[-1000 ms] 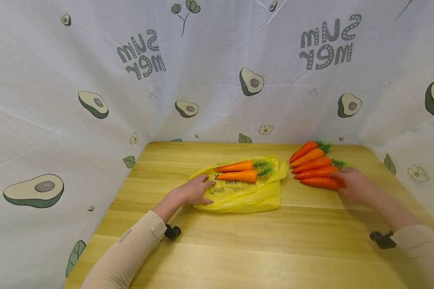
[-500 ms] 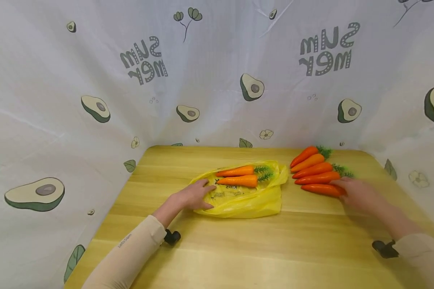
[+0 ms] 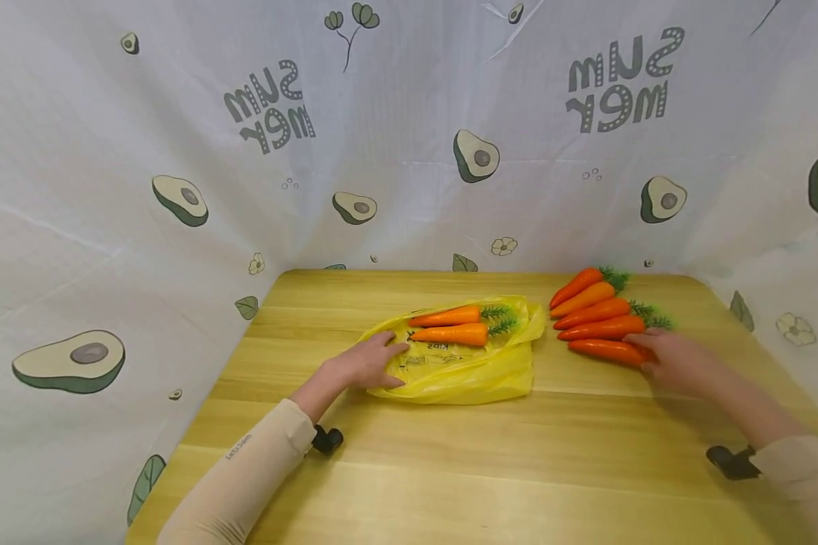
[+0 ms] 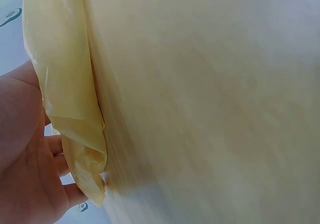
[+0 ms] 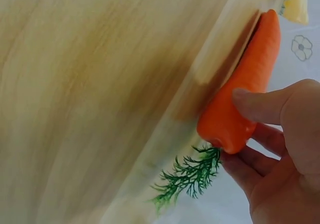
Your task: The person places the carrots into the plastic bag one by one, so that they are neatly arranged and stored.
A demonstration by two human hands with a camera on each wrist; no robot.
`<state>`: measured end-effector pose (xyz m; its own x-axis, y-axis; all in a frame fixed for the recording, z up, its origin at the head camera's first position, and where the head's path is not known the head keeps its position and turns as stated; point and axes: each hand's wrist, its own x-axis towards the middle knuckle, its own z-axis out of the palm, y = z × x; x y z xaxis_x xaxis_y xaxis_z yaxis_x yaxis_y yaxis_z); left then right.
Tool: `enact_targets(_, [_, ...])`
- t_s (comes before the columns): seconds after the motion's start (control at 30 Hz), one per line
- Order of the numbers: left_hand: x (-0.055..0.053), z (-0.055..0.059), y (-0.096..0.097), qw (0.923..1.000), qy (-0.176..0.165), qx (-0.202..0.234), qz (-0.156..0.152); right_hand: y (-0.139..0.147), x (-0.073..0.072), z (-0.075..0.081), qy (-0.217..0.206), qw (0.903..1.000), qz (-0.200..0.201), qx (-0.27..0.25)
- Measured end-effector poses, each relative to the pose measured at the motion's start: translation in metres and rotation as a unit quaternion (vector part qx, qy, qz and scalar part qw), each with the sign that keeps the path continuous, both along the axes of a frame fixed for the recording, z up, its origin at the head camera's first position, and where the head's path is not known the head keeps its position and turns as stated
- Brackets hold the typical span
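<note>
A yellow plastic bag (image 3: 480, 382) lies flat on the table, its open mouth toward the left. Two orange carrots (image 3: 449, 334) with green tops rest on it side by side. My left hand (image 3: 368, 362) is at the bag's mouth, thumb and fingers spread apart; in the left wrist view the bag's edge (image 4: 75, 94) partly covers the fingers. At the right, my right hand (image 3: 681, 363) holds the nearest carrot (image 3: 606, 350) of a fanned row by its thick end. The right wrist view has the thumb on top of this carrot (image 5: 245, 79) and fingers beneath.
Several other carrots (image 3: 592, 312) lie close together just beyond the held one, tops pointing right. A wooden table (image 3: 436, 469) carries everything. White cloth (image 3: 409, 151) with avocado prints hangs along its back and sides.
My right hand has drawn slightly to the right, uncovering the green top of the neighbouring carrot. The nearest carrot has barely shifted. My left hand and the bag stay in place.
</note>
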<state>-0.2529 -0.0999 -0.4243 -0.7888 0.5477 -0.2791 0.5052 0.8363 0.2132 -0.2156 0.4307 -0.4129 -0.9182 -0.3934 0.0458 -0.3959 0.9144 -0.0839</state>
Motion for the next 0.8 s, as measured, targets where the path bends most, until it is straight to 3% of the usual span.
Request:
enact_targets(0.33, [-0.004, 0.005, -0.001, 1.0000, -0.006, 0.005, 0.000, -0.005, 0.001, 0.011, 0.020, 0.9997, 0.008, -0.013])
enact_targets(0.63, [0.001, 0.003, -0.001, 0.9999, -0.013, 0.008, 0.001, -0.019, 0.009, 0.025, -0.008, 0.9999, -0.003, -0.010])
enact_targets(0.8, [0.002, 0.002, 0.000, 0.9998, -0.010, 0.014, 0.002, -0.028, 0.010, 0.033, -0.001, 0.9998, 0.010, -0.017])
